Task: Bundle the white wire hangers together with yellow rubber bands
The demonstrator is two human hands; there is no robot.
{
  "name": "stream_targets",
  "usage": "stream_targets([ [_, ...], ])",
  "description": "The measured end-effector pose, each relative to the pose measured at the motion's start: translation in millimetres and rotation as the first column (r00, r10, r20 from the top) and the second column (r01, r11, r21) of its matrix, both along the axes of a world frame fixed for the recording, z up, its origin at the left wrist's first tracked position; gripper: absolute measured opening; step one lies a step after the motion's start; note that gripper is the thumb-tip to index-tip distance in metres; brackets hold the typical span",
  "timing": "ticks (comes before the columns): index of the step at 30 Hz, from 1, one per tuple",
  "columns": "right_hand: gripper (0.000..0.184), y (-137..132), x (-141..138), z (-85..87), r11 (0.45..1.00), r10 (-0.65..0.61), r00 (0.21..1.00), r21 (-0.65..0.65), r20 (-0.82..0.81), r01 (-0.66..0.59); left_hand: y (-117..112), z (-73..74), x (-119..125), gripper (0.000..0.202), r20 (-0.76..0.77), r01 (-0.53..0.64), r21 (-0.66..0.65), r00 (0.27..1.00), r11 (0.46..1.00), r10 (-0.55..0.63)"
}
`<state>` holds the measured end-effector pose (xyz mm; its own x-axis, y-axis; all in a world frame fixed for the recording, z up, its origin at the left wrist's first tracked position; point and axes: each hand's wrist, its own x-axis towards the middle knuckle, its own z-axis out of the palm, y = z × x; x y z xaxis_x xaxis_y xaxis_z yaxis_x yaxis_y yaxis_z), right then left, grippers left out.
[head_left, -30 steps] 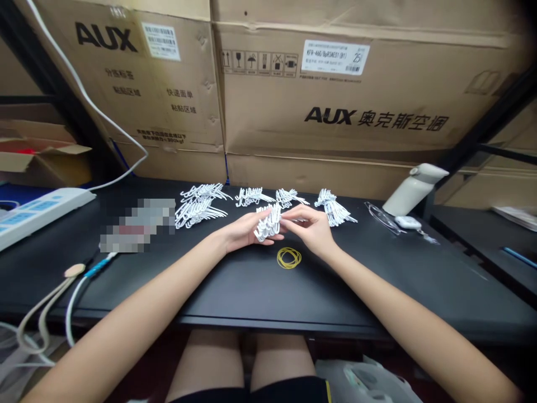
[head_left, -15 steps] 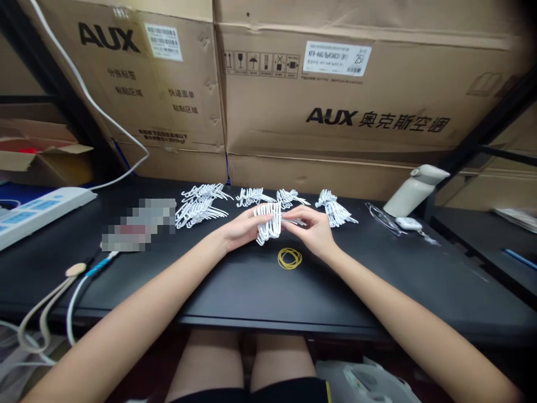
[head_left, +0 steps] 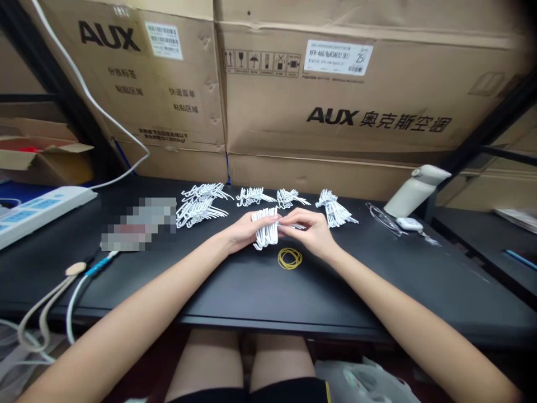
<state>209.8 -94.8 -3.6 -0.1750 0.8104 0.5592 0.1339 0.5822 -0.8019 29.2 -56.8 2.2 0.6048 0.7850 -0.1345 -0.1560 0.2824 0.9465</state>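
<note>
A bundle of white hooks [head_left: 265, 235] is held up over the black table, their curved ends hanging down side by side. My left hand [head_left: 238, 233] is closed around the bundle, with the thumb across its front. From the other side my right hand [head_left: 312, 230] pinches at the bundle's right edge; pale thin stems show between its thumb and fingers. Exactly how many hooks it grips is hidden. Just below the hands, a small heap of yellow rubber bands [head_left: 289, 259] lies on the table.
Along the back lie more piles of white hooks [head_left: 201, 206], others [head_left: 338, 210] farther right. A pale bottle [head_left: 413, 193], a clear plastic bag [head_left: 384, 219] and a white key fob [head_left: 409, 224] sit at right. A power strip [head_left: 42, 212] is left; cardboard boxes [head_left: 335, 140] stand behind.
Both hands and the held bundle of hooks have shifted slightly left and down. My right fingers have moved closer against the bundle. The other things lie as before.
</note>
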Motion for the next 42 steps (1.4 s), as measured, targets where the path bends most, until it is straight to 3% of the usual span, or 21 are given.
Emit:
stream_targets([
  [4,0.011,3.0,1.2,-2.6,1.000,0.008,1.000,-0.007,-0.007,-0.008,-2.1,1.0,3.6,0.035,-0.011,-0.095,0.041,0.995,0.995,0.095],
  [15,0.012,-0.7,-8.4,-8.8,0.999,-0.040,0.999,-0.003,-0.024,0.040,-0.5,-2.7,9.7,0.023,-0.018,-0.209,0.079,0.977,0.975,0.211],
  [24,0.013,-3.0,-13.2,-7.0,0.990,-0.099,0.995,0.100,0.032,0.095,-1.1,1.2,9.5,0.022,-0.031,-0.226,0.060,0.973,0.972,0.228],
  [30,0.013,-4.6,-7.0,10.1,0.963,-0.220,0.956,0.201,0.195,0.181,2.2,-0.8,7.3,0.019,-0.052,-0.232,0.041,0.971,0.972,0.234],
  [33,0.012,-1.0,4.9,23.9,0.920,-0.357,0.926,0.218,0.118,0.327,5.8,-0.1,3.9,0.021,-0.062,-0.283,0.010,0.957,0.959,0.283],
  [35,0.025,1.9,14.1,30.7,0.903,-0.413,0.908,0.155,0.067,0.400,8.1,1.2,1.7,0.020,-0.058,-0.323,-0.008,0.945,0.946,0.322],
  [37,0.038,3.2,20.7,33.8,0.945,-0.326,0.935,0.032,0.139,0.324,9.9,2.2,0.4,0.018,-0.052,-0.355,-0.025,0.934,0.935,0.353],
  [39,0.040,2.3,22.7,33.0,0.981,-0.097,0.943,-0.131,0.319,0.146,11.4,2.4,-0.1,0.018,-0.047,-0.376,-0.036,0.926,0.926,0.375],
  [42,0.023,-0.9,18.9,26.8,0.942,0.217,0.828,-0.332,0.517,-0.040,12.9,1.8,-0.2,0.018,-0.034,-0.405,-0.043,0.914,0.913,0.404],
])
